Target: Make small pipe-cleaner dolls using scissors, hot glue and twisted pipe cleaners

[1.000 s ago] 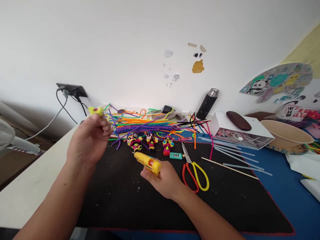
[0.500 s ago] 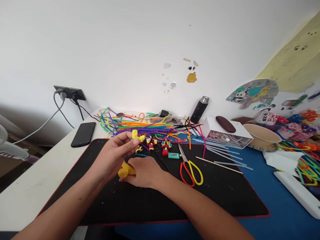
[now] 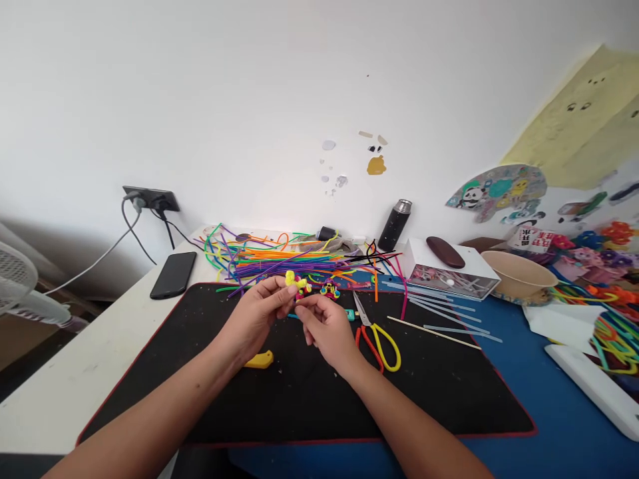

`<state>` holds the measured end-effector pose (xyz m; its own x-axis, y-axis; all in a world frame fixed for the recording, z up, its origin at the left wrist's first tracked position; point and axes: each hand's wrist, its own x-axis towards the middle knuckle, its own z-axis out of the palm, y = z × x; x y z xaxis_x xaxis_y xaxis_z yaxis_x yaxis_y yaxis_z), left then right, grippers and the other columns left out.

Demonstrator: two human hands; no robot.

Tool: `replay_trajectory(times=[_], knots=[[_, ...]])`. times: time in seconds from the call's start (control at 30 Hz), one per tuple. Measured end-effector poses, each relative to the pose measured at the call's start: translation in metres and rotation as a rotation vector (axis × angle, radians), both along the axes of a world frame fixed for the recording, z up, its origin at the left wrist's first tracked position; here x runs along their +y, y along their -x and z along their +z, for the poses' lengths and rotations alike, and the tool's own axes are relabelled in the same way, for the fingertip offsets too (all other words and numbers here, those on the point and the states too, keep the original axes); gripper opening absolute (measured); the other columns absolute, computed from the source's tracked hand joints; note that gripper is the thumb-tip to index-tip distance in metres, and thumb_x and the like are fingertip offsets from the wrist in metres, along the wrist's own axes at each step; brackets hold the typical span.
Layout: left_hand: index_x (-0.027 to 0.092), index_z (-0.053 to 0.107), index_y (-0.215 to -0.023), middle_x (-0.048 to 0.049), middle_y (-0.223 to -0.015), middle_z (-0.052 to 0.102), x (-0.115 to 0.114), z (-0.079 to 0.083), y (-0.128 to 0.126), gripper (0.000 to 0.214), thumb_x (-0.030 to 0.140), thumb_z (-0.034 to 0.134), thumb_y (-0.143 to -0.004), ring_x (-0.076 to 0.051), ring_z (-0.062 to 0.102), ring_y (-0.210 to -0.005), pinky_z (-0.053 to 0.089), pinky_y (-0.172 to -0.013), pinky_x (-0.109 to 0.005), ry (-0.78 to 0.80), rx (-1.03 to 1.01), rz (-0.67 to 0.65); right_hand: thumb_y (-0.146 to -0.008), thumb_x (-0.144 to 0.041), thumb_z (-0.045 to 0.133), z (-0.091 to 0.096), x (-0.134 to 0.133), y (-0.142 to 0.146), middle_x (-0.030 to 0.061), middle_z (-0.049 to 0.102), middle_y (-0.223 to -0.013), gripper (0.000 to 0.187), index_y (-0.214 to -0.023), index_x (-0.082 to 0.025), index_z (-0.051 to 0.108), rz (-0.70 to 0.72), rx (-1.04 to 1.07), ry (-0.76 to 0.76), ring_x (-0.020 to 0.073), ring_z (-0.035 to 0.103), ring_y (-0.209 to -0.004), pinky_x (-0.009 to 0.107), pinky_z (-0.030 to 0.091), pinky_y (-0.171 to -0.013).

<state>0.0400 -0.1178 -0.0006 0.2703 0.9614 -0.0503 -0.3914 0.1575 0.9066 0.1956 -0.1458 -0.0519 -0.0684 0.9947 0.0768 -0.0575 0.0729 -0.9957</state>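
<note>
Glue gun (image 3: 259, 360) now lies on the mat (image 3: 200, 399) and the right hand (image 3: 327, 329) has come up: left hand (image 3: 257, 316) grip pinches the yellow figure (image 3: 294, 282) over the mat's far edge, right grip's hold unclear, scissors (image 3: 377, 336) beside it, and the fingertip-only pinch could let it slip.

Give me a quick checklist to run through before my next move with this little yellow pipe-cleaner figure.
1. Left hand grip on the small yellow pipe-cleaner figure: ok, pinched at the fingertips.
2. Right hand grip: cannot tell; its fingers curl just under the figure.
3. Yellow plastic glue gun out of both hands: ok, lying on the black mat.
4. Red-and-yellow-handled scissors near: ok, beside the right hand.
5. Glue on the figure: cannot tell.
</note>
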Motion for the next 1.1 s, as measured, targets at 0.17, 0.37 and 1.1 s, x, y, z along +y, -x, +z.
replay_trajectory(times=[0.17,0.37,1.1], knots=[[0.015,0.067,-0.071,0.0021,-0.065,0.057,-0.004,-0.009,-0.023,0.037,0.039,0.096,-0.070,-0.009,0.046,-0.058,0.037,-0.055,-0.022,0.069,-0.037,-0.014,-0.088,-0.055,0.073,0.005,-0.006,-0.009,-0.0087,0.052,-0.052,0.039,-0.097,-0.018,0.067,-0.125,0.144,0.005,0.0087,0.045,-0.039,0.021,0.029,-0.038],[0.015,0.068,-0.074,0.0026,-0.064,0.058,-0.008,-0.019,-0.041,0.042,0.040,0.099,-0.061,-0.008,0.047,-0.055,0.034,-0.052,-0.021,0.194,-0.028,-0.020,-0.086,-0.054,0.075,-0.006,-0.006,-0.017,-0.0094,0.051,-0.054,0.038,-0.098,-0.019,0.067,-0.189,0.241,0.008,0.0077,0.043,-0.038,0.020,0.031,-0.038],[0.014,0.067,-0.072,0.0021,-0.066,0.057,-0.011,-0.032,-0.042,0.044,0.045,0.097,-0.064,-0.007,0.046,-0.055,0.029,-0.049,-0.021,0.244,0.066,-0.105,-0.085,-0.055,0.075,-0.013,-0.009,-0.021,-0.0091,0.051,-0.057,0.038,-0.097,-0.021,0.064,-0.201,0.270,-0.009,0.0071,0.041,-0.038,0.021,0.028,-0.037]])
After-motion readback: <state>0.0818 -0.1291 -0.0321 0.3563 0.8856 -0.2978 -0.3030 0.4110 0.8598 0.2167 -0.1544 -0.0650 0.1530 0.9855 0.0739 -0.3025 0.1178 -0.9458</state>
